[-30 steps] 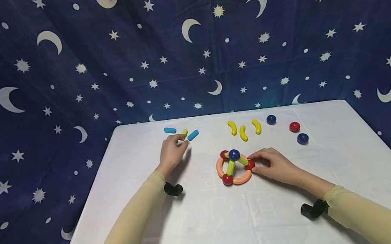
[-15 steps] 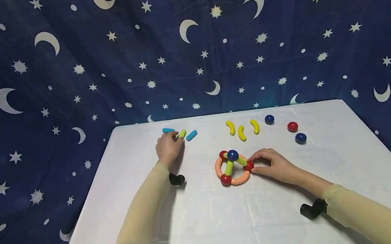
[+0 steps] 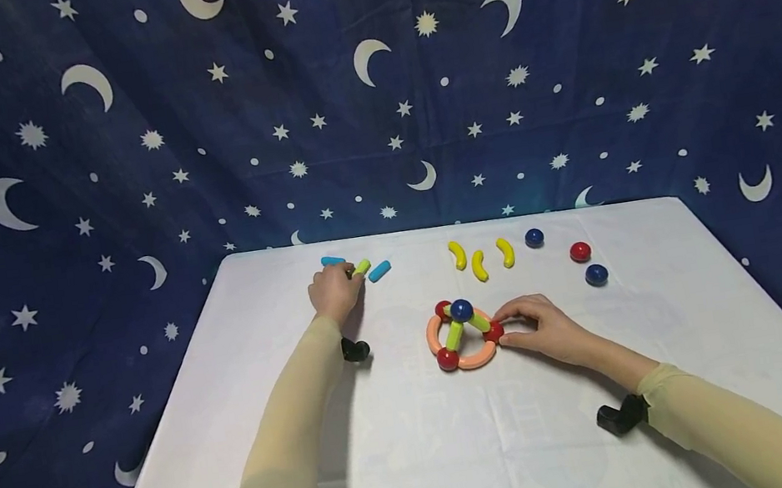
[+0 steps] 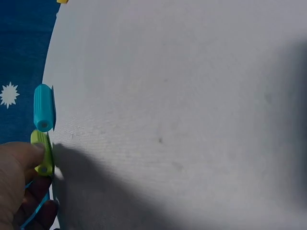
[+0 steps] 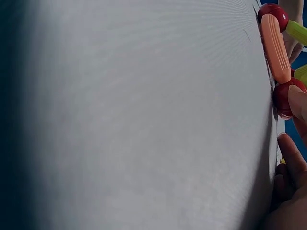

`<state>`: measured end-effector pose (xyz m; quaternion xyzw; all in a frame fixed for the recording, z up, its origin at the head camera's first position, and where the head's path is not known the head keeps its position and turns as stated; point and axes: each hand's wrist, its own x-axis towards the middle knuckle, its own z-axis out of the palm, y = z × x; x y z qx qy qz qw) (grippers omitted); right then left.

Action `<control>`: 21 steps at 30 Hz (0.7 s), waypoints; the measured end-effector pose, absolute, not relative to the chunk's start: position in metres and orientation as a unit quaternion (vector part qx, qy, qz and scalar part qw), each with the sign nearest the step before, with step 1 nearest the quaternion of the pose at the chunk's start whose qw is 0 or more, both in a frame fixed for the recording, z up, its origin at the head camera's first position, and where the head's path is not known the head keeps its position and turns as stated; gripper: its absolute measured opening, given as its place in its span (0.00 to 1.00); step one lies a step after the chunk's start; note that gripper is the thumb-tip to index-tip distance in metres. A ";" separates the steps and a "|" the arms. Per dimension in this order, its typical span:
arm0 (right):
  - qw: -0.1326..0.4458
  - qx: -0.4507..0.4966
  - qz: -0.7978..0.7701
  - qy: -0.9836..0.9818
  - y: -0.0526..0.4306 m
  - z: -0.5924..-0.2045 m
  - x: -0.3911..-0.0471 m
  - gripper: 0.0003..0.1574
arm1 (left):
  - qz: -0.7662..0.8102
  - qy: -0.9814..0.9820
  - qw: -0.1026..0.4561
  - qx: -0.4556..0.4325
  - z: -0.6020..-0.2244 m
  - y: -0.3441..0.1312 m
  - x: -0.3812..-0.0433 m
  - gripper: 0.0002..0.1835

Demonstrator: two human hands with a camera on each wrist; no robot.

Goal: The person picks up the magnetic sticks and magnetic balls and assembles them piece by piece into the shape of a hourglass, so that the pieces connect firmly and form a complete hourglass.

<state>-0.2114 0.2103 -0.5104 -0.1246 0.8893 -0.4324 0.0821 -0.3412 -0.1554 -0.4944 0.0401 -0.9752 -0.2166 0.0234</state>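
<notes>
My left hand (image 3: 334, 292) is at the far left of the table, with thumb and fingers pinching a short lime-green rod (image 4: 43, 158). One blue rod (image 3: 380, 271) lies just right of it; another blue rod (image 3: 333, 260) is partly covered by the hand. My right hand (image 3: 546, 330) holds a red ball (image 3: 493, 332) between thumb and fingers. That ball belongs to a built pyramid: curved orange rods (image 3: 478, 357) form a ring joined by red balls, and green rods (image 3: 454, 336) rise to a blue ball (image 3: 462, 310) on top.
Three curved yellow rods (image 3: 479, 266) lie behind the pyramid. Farther right are two loose blue balls (image 3: 596, 275) and a loose red ball (image 3: 580, 252). A white cloth covers the table (image 3: 425, 475); a dark starry curtain (image 3: 335, 75) hangs behind it.
My left hand has shifted left and slightly away, now partly covering the left blue rod. My right hand has stayed on the pyramid's red ball. The whole view has drifted slightly.
</notes>
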 end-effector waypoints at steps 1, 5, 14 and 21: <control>0.083 -0.123 -0.436 0.888 0.210 -0.511 -0.211 0.21 | -0.214 -0.976 0.022 0.041 -0.495 -0.156 -0.342 0.20; 0.083 -0.126 -0.439 0.886 0.210 -0.512 -0.212 0.21 | -0.206 -0.978 0.016 0.036 -0.495 -0.159 -0.341 0.18; 0.086 -0.123 -0.438 0.887 0.208 -0.510 -0.213 0.21 | -0.223 -0.975 0.012 0.021 -0.487 -0.172 -0.329 0.18; 0.088 -0.108 -0.401 0.906 0.205 -0.504 -0.208 0.21 | -0.305 -0.952 -0.012 -0.008 -0.487 -0.183 -0.314 0.19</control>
